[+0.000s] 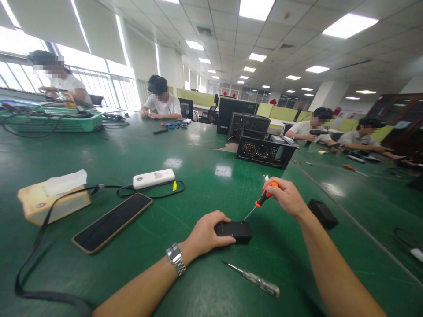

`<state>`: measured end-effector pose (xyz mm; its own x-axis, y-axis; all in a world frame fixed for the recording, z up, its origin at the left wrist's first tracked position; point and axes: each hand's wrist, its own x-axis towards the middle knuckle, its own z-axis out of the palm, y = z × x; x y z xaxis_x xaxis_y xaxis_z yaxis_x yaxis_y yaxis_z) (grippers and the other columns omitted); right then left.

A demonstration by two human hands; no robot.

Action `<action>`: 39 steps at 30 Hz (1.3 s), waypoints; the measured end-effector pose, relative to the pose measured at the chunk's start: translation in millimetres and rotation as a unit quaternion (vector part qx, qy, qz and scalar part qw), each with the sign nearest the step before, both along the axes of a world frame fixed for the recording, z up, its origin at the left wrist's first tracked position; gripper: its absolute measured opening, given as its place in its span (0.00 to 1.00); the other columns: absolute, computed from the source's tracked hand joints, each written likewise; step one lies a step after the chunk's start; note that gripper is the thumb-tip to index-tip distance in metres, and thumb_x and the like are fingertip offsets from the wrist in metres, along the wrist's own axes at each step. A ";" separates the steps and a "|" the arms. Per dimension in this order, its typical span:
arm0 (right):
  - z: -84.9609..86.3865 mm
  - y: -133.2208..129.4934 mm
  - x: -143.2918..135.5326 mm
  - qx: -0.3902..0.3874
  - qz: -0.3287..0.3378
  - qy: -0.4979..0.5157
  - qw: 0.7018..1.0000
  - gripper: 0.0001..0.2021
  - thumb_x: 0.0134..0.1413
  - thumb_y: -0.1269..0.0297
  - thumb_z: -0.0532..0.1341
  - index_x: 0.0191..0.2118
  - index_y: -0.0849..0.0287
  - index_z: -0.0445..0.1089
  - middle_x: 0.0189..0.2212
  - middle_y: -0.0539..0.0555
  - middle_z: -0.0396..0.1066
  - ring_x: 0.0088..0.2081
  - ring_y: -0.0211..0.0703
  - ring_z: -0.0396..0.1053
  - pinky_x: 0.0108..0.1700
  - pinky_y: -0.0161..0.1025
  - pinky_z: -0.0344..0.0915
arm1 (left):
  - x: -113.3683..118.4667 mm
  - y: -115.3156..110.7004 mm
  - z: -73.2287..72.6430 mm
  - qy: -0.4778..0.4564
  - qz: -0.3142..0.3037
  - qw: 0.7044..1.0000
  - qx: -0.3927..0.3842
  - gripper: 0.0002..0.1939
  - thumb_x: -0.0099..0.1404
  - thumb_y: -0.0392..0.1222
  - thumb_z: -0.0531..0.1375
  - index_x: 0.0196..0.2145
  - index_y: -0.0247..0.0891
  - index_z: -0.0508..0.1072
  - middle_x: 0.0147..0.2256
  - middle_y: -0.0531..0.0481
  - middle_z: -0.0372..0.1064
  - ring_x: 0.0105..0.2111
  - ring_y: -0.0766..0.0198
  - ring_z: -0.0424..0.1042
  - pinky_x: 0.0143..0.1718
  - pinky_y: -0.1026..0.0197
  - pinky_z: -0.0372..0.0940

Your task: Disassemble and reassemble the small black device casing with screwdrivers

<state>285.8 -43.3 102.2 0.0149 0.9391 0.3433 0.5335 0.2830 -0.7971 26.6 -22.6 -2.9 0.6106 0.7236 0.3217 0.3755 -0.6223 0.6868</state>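
Observation:
On the green tabletop lies a small black box (240, 230), gripped at its left end between the thumb and fingers of my left hand (209, 232). My right hand (287, 196) is closed around the orange and black handle of a screwdriver (263, 197). Its thin shaft slants down to the left, and the tip meets the box's top near the far edge. Close to me rests a second screwdriver (256, 278) with a clear handle. Another black box (322, 214) sits to the right, beyond my right wrist.
A phone (112, 223), a tissue pack (54, 198) and a white power bank (153, 178) with a black cable lie at left. Opened computer cases (266, 152) stand mid-table. A green basket (53, 119) holds cables. Several people sit around the table. An orange-handled screwdriver (350, 168) lies far right.

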 end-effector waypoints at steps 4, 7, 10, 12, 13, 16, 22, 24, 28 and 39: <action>2.0 -1.4 0.2 0.005 -0.001 -0.013 1.000 0.07 0.49 0.62 0.57 0.27 0.59 0.70 0.20 0.47 0.66 0.22 0.37 0.60 0.26 0.34 0.55 | 0.1 -0.4 -0.1 0.004 0.000 1.000 -0.003 0.20 0.51 0.48 0.70 0.39 0.39 0.73 0.36 0.51 0.71 0.36 0.58 0.70 0.38 0.60 0.63; 7.7 -6.7 -3.4 0.024 -0.018 -0.080 0.996 0.09 0.51 0.60 0.58 0.25 0.58 0.69 0.20 0.47 0.65 0.24 0.38 0.60 0.27 0.35 0.55 | 0.5 -0.8 0.3 0.009 0.001 1.000 -0.002 0.20 0.51 0.49 0.70 0.39 0.39 0.73 0.36 0.51 0.71 0.36 0.58 0.70 0.38 0.60 0.63; 15.8 -16.2 -9.6 0.061 -0.037 -0.165 0.984 0.13 0.53 0.57 0.59 0.23 0.58 0.67 0.17 0.46 0.62 0.22 0.36 0.58 0.26 0.35 0.53 | 0.5 -1.0 1.1 0.014 0.004 1.000 0.005 0.20 0.52 0.49 0.70 0.40 0.40 0.73 0.36 0.51 0.71 0.36 0.57 0.70 0.38 0.60 0.62; 20.5 -23.1 -14.7 0.090 -0.033 -0.159 0.983 0.12 0.54 0.58 0.58 0.24 0.58 0.68 0.19 0.47 0.64 0.23 0.37 0.60 0.27 0.35 0.55 | 0.2 -0.9 1.7 0.017 0.006 1.000 0.009 0.20 0.52 0.49 0.70 0.40 0.40 0.73 0.36 0.51 0.71 0.36 0.57 0.70 0.38 0.60 0.62; 22.4 -26.1 -17.7 0.099 -0.024 -0.150 0.984 0.11 0.55 0.59 0.57 0.25 0.58 0.68 0.20 0.48 0.66 0.23 0.38 0.61 0.28 0.35 0.56 | 0.1 -0.9 2.0 0.017 0.005 1.000 0.009 0.20 0.52 0.50 0.70 0.40 0.40 0.73 0.36 0.51 0.71 0.36 0.57 0.70 0.38 0.60 0.63; 24.7 -32.0 -28.1 0.094 0.018 -0.148 0.984 0.10 0.55 0.60 0.57 0.27 0.58 0.69 0.21 0.48 0.68 0.24 0.38 0.63 0.29 0.35 0.57 | -0.2 -0.7 2.8 0.013 0.000 1.000 0.009 0.20 0.52 0.51 0.70 0.40 0.40 0.73 0.37 0.50 0.71 0.36 0.57 0.70 0.38 0.61 0.63; 17.8 -28.8 -41.9 0.084 0.054 -0.176 0.979 0.10 0.56 0.60 0.56 0.28 0.58 0.68 0.21 0.47 0.68 0.24 0.38 0.63 0.29 0.34 0.57 | -0.2 -1.3 4.7 0.009 -0.002 1.000 0.010 0.20 0.52 0.51 0.69 0.40 0.40 0.74 0.36 0.50 0.71 0.36 0.57 0.70 0.37 0.61 0.63; 15.5 -27.3 -42.7 0.082 0.059 -0.180 0.979 0.10 0.56 0.60 0.56 0.28 0.58 0.67 0.21 0.48 0.68 0.24 0.38 0.64 0.30 0.34 0.57 | -0.3 -1.3 5.0 0.009 -0.004 1.000 0.009 0.20 0.52 0.51 0.69 0.39 0.40 0.74 0.36 0.51 0.71 0.36 0.58 0.70 0.37 0.61 0.62; 15.0 -29.6 -46.0 0.084 0.053 -0.201 0.975 0.11 0.58 0.59 0.56 0.27 0.57 0.67 0.21 0.47 0.67 0.23 0.37 0.62 0.29 0.34 0.56 | -0.4 -0.7 3.7 0.010 -0.004 1.000 0.016 0.20 0.52 0.52 0.69 0.39 0.40 0.73 0.36 0.51 0.71 0.35 0.58 0.70 0.36 0.61 0.62; 34.5 -55.9 -61.3 0.031 0.092 -0.240 0.966 0.05 0.57 0.61 0.59 0.38 0.55 0.65 0.26 0.46 0.69 0.25 0.36 0.63 0.29 0.33 0.56 | 0.6 -1.3 2.7 0.018 0.006 1.000 0.024 0.19 0.52 0.50 0.69 0.38 0.40 0.74 0.35 0.51 0.71 0.35 0.58 0.70 0.36 0.62 0.63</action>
